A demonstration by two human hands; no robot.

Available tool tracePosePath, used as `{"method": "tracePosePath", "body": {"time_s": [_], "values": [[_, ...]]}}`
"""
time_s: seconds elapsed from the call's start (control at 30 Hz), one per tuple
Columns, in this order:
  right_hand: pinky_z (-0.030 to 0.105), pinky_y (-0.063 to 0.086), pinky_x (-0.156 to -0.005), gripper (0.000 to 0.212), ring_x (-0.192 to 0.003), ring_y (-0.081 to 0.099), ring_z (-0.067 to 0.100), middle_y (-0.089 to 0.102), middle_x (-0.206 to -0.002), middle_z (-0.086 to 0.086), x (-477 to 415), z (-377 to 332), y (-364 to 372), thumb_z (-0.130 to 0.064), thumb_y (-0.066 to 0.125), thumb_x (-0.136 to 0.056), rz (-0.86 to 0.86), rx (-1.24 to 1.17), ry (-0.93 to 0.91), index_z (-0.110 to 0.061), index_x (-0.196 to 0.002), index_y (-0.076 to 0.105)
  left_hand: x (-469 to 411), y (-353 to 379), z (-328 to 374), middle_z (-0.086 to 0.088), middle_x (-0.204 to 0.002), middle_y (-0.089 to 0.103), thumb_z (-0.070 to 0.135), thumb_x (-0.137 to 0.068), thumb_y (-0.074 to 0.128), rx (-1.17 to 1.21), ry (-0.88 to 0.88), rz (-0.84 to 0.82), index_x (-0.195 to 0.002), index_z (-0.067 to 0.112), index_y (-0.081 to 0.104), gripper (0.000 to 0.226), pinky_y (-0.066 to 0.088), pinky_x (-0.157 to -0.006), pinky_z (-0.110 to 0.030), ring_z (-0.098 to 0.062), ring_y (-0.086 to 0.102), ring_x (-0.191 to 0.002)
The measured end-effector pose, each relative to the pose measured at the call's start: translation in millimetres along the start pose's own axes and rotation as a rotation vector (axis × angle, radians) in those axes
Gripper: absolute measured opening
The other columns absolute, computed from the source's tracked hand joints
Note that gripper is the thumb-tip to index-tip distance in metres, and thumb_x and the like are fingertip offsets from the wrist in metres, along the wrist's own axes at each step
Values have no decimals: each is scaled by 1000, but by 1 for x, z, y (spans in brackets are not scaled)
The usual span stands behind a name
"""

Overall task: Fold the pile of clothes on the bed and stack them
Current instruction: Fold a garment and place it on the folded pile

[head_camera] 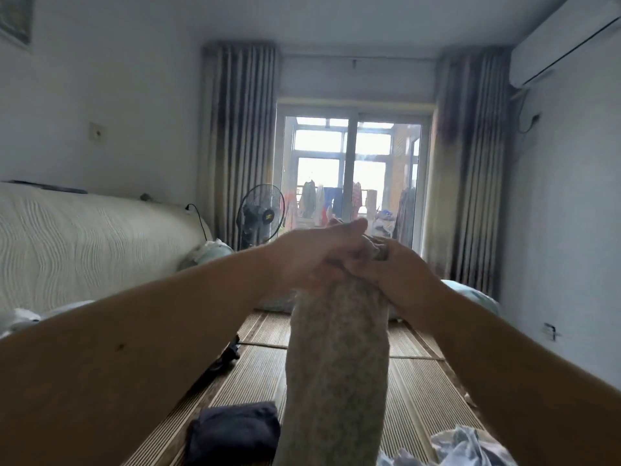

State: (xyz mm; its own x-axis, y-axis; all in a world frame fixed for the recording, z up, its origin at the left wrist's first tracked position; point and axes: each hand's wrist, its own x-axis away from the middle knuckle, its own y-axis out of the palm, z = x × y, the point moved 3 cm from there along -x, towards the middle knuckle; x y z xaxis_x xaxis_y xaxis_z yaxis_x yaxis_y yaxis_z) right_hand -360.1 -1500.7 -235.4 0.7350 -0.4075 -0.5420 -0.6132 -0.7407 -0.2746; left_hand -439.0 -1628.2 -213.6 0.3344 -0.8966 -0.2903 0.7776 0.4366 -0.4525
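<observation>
"Grey speckled garment (336, 364): where is it?"

"Centre of the view, hanging in a long narrow column from two raised hands. Its lower end runs out of view at the bottom edge, above the bed's woven mat (420, 381)."

"Take me across, left to right."

"A pale ribbed headboard (84, 243) stands against the left wall, with a standing fan (260, 213) by the curtains. On the mat, just left of the hanging column, lies a dark folded piece (235, 432). Next comes the left hand (316, 257), fingers curled in and pinching the top edge of the cloth. Touching it is the right hand (400, 274), fingers bunched closed round the same top edge; blur hides the fingertips. In the lower right corner lies a loose heap of pale clothes (463, 445), unfolded."

"How will the cloth handle?"

"Judging by the drape, it is soft, light and limp, perhaps a knit. It will probably not hold a crease by itself and will sag wherever it is unsupported. It looks neither slippery nor fragile. It is best taken at the two top corners, hands spread apart, so that it hangs flat, then laid on the mat for folding. With both hands together at one point, as here, it hangs bunched."
</observation>
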Motion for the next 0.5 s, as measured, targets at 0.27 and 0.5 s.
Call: {"method": "tracePosePath", "body": {"time_s": [0.27,0.5], "values": [[38,57,-75,13,-90,71,31,72,-102,16,15,-1,4,-4,63,-85,-192,-191,204,-3,-96,69,7,-25,-50,0,-100,70,6,-87,57,92,-136,54,-119,7,57,32,54,-65,-26,-14,68,-87],[27,51,-73,18,-81,62,11,66,-85,-9,16,20,-3,-35,78,-73,-118,447,273,-26,-87,72,-4,-28,-72,-1,-76,65,18,-85,63,-392,-271,200,-76,16,67,9,54,-64,-27,-13,61,-65]]}}
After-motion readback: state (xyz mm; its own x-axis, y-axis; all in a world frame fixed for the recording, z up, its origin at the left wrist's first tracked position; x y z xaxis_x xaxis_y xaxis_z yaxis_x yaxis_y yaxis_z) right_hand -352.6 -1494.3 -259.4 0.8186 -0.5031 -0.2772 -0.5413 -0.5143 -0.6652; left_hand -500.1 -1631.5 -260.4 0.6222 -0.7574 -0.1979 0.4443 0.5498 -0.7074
